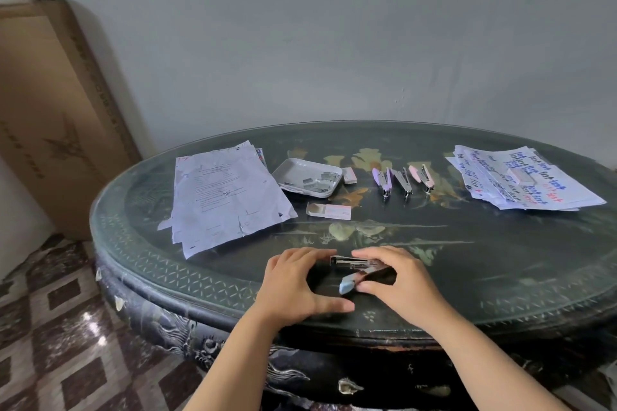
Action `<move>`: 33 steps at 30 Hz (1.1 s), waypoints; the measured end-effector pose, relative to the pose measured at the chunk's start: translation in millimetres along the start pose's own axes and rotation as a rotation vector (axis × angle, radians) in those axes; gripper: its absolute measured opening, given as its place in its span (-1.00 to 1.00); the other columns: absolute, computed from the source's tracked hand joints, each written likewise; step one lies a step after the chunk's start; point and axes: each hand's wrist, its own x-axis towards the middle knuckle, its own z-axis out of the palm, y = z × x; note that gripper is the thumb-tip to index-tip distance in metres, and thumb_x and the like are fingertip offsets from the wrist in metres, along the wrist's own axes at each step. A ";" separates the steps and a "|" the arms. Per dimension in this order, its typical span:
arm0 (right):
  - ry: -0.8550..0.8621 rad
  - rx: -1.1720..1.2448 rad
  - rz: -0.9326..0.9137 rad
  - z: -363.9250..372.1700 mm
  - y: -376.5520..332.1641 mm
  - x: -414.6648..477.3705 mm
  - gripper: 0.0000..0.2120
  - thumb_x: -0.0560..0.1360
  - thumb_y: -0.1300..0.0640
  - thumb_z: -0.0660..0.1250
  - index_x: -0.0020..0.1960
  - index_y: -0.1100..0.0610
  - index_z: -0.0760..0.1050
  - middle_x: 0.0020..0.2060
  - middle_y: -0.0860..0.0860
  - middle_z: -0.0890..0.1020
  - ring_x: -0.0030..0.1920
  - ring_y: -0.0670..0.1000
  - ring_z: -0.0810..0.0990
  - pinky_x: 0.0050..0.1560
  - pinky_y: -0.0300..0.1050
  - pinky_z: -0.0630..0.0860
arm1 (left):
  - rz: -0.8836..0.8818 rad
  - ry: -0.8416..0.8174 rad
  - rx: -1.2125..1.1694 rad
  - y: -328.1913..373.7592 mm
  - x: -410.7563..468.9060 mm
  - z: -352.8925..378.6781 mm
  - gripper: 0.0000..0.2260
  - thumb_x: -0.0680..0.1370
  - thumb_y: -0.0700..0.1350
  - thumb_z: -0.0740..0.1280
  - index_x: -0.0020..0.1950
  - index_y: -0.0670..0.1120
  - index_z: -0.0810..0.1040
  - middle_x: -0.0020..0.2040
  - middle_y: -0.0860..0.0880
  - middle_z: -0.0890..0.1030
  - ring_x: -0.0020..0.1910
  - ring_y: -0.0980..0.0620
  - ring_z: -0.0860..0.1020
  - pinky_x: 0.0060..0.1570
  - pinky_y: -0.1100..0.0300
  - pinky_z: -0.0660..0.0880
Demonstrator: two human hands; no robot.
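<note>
A blue stapler lies opened near the table's front edge, its metal staple channel exposed and its blue end pointing toward me. My right hand grips it from the right, fingers curled over the metal channel and thumb under the body. My left hand is at the stapler's left end, fingertips touching the front of the metal channel and thumb stretched out on the table. Three more opened staplers lie farther back: a purple stapler, a grey stapler and a pink stapler.
A white tray holds several staple strips. Small staple boxes lie beside the tray and in front of it. Printed papers lie at left, handwritten sheets with a box on top at right. A cardboard box leans against the wall.
</note>
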 end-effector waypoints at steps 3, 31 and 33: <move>-0.038 -0.050 0.009 -0.4 -0.8 2.5 -0.50 0.27 -0.02 0.57 0.18 -0.22 0.55 -0.05 -0.22 0.58 0.07 -0.22 0.47 0.09 -0.39 0.32 | 0.016 0.089 -0.048 -0.8 -0.6 2.5 -0.36 0.18 0.54 0.26 0.19 0.32 0.46 0.07 0.40 0.47 0.23 0.30 0.33 0.28 0.23 0.15; 0.448 -0.620 0.470 -21.8 33.4 -2.4 -0.79 0.44 -0.01 0.38 0.00 0.07 0.62 -0.15 0.11 0.62 -0.08 0.20 0.55 -0.07 0.03 0.39 | -0.147 0.149 0.207 9.3 -6.7 8.7 -0.48 0.54 0.32 0.08 0.46 0.18 0.27 0.50 0.16 0.24 0.49 0.12 0.12 0.48 0.14 -0.03; 0.461 -0.630 0.530 -25.6 27.5 2.1 -0.71 0.42 0.02 0.40 0.10 0.11 0.58 -0.04 0.19 0.60 0.00 0.25 0.52 0.02 0.08 0.39 | -0.144 0.140 0.205 8.4 -6.6 9.2 -0.49 0.54 0.31 0.09 0.46 0.17 0.28 0.50 0.16 0.23 0.49 0.12 0.12 0.49 0.14 -0.04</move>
